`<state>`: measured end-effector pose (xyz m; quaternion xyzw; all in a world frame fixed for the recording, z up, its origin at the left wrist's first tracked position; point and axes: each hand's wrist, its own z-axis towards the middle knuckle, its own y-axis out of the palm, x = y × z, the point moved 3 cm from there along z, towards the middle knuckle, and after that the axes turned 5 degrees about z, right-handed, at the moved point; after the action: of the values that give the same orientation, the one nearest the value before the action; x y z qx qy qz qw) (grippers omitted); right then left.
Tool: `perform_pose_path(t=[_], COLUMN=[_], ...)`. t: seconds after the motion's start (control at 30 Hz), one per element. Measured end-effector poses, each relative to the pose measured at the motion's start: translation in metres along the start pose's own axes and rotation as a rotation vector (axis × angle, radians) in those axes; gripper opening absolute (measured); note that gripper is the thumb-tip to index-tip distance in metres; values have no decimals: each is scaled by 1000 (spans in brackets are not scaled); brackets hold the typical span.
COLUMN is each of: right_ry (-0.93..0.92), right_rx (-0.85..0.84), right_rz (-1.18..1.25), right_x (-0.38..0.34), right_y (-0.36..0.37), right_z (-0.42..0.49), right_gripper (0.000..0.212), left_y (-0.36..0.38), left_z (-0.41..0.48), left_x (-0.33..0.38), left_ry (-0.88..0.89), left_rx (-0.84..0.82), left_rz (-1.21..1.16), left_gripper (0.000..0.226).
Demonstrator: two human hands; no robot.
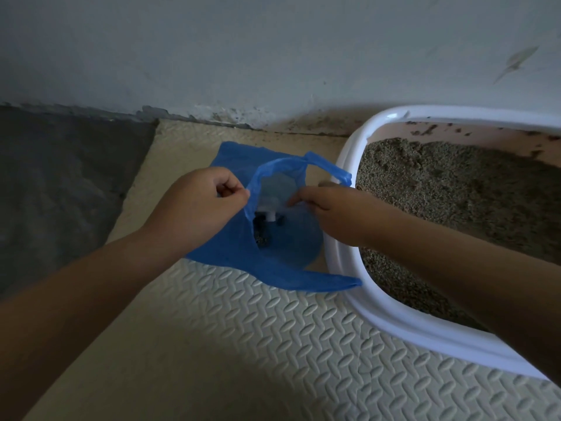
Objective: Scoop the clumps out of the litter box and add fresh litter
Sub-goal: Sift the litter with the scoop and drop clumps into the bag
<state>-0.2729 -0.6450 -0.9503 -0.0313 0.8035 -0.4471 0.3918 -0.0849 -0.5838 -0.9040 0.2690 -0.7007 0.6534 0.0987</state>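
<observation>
Two hands, one bag, one litter box, entered from left to right.

1. Left hand: fingers curled, thumb and forefinger pinching the left edge of the bag's mouth and lifting it.
2. Bag: blue thin plastic, lying on the mat between the two hands, its mouth held wide. One handle loop arches over the right hand at the far side. A loose corner of the bag trails near and to the right, touching the litter box rim.
3. Contents of the bag: dark clumps at the bottom, and a small white object just beyond them. What the white object is cannot be told.
4. Right hand: reaching across the left end of the litter box, fingers bent onto the right edge of the bag's mouth and gripping it. The fingertips are partly hidden by plastic.
5. Litter box: white rim, pinkish inner wall with dark specks stuck to it, at the right of the scene, just beside the bag.
6. Litter: grey-brown grains filling the litter box, surface uneven, under and beyond the right forearm.
7. Mat: cream foam with a raised leaf pattern, carrying bag and litter box.
8. Floor: dark grey, left of the mat.
9. Wall: pale, stained along its base, at the far side.
</observation>
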Motion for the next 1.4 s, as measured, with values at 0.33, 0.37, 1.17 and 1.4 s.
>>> perform_pose_path(t=[0.33,0.37,1.17,1.4], right_ry=[-107,-107,205,415], right_rx=[202,202,68,183], right_rz=[-140,-149,925,987], right_x=[3,5,85,133], right_y=[3,2,-38,-53], right_z=[-4,-6,-112,-168], right_gripper=[30,31,21,25], left_y=[1,1,25,69], left_z=[1,2,5,14], left_x=[2,2,35,67], left_ry=[10,13,110,250], left_rx=[-11,-11,-43,-82], left_rz=[8,9,88,79], left_gripper=[19,19,16,7])
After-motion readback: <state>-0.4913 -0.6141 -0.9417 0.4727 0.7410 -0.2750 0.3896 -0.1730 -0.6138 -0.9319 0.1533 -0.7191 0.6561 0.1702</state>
